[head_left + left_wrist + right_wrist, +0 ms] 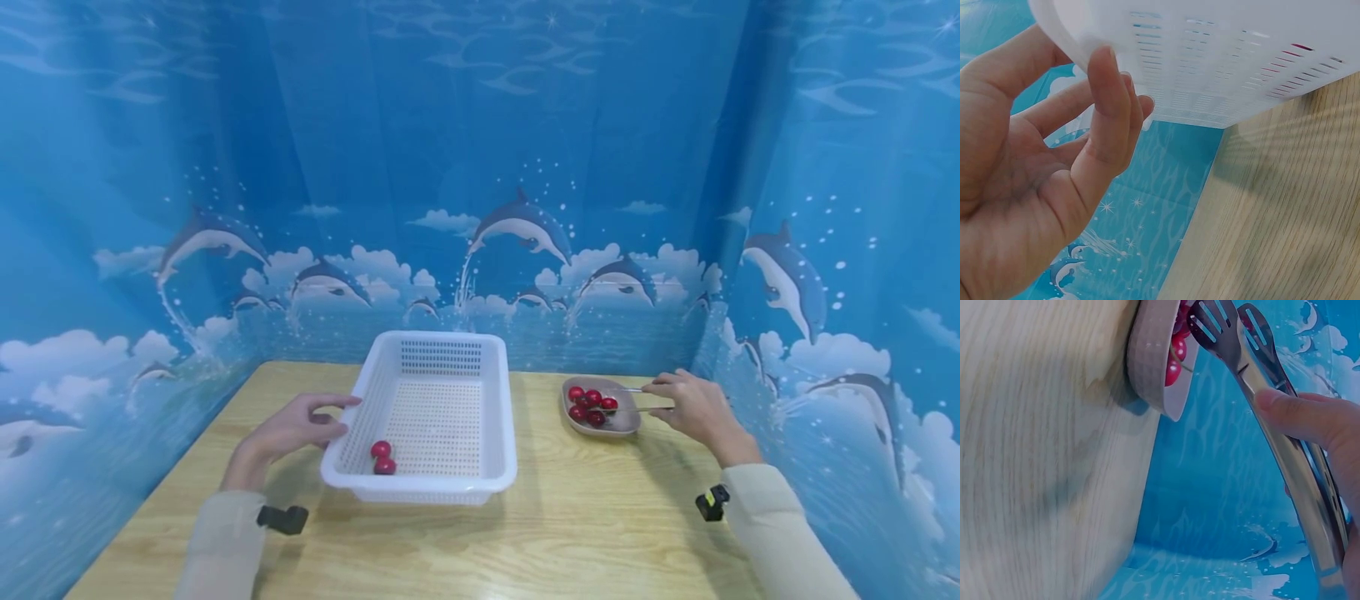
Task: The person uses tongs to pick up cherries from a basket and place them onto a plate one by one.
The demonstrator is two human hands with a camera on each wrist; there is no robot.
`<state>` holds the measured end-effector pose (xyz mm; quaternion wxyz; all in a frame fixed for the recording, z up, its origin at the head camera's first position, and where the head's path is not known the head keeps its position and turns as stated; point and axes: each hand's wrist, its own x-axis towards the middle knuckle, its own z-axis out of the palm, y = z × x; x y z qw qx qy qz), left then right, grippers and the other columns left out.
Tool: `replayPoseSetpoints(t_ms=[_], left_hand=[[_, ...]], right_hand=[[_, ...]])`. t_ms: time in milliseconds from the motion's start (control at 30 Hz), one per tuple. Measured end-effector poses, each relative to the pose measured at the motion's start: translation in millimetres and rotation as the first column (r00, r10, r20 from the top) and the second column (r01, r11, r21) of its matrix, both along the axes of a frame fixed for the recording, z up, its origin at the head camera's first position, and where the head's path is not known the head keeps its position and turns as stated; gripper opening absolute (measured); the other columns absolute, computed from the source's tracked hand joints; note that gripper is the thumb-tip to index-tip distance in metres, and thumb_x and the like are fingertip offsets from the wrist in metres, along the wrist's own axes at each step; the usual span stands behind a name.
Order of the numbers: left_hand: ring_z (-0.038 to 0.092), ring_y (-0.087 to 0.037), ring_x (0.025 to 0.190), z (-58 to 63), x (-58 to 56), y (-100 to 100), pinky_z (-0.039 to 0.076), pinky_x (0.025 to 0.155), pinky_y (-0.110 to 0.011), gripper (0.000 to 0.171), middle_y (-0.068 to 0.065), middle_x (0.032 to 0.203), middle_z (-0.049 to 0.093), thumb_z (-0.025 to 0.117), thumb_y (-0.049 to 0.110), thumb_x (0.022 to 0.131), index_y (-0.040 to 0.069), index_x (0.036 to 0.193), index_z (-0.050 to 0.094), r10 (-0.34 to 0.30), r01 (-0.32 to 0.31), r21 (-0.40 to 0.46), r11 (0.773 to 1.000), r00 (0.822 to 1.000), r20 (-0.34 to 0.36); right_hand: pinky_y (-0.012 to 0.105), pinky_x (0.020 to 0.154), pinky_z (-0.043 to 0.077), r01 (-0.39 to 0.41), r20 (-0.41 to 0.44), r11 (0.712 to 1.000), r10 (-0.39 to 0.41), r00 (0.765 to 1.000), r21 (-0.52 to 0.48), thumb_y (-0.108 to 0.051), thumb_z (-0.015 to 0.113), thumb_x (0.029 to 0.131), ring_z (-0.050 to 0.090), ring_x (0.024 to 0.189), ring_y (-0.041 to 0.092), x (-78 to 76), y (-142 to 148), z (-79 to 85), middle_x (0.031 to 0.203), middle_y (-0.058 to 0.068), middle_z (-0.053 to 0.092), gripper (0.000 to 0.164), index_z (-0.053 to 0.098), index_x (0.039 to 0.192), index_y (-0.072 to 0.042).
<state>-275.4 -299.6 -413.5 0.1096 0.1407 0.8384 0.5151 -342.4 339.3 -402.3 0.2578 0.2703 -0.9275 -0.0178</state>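
A white plastic basket (491, 417) with slotted walls stands left of the middle, and two red cherries (383, 458) lie in its near left corner. At its left side, my left hand (296, 429) holds the rim between thumb and fingers; in the left wrist view, fingertips (1107, 69) meet the rim from outside. My right hand (701, 412) grips metal tongs (1282, 444) with slotted, fork-like ends. Those ends are apart, over a small beige dish (618, 426) of several red cherries (594, 398). One cherry in the dish shows a green stem in the right wrist view.
Everything stands on a light wooden table (570, 533). Blue curtains (637, 125) printed with dolphins and clouds close off the back and both sides. The dish sits near the table's back right, with a gap of bare wood between it and the basket.
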Motion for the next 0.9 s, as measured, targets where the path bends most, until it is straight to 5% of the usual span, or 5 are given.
replayPoseSetpoints(t_ms=[433, 900], left_hand=[[0.073, -0.029, 0.111, -0.1, 0.2, 0, 0.063, 0.087, -0.043, 0.061, -0.03, 0.151, 0.05, 0.069, 0.023, 0.099, 0.002, 0.152, 0.048, 0.012, -0.012, -0.007, 1.0, 1.0, 0.0], [0.072, -0.03, 0.111, -0.3, -0.2, 0, 0.063, 0.088, -0.043, 0.061, -0.031, 0.151, 0.05, 0.069, 0.022, 0.099, 0.002, 0.152, 0.047, -0.001, 0.001, 0.001, 1.0, 1.0, 0.003]], right_hand=[[0.036, 0.056, 0.054, -0.082, -0.066, 0.994, 0.078, 0.995, -0.065, -0.028, 0.095, 0.07, 0.066, 0.087, 0.024, 10.9, -25, 14.9, 0.105, 0.008, 0.076, 0.05, 0.079, 0.115, -0.015], [0.031, 0.055, 0.052, -0.173, -0.103, 0.976, 0.16, 0.982, -0.131, -0.021, 0.093, 0.071, 0.068, 0.084, 0.021, 31.9, -66, 30.7, 0.102, 0.006, 0.076, 0.046, 0.079, 0.114, -0.016]])
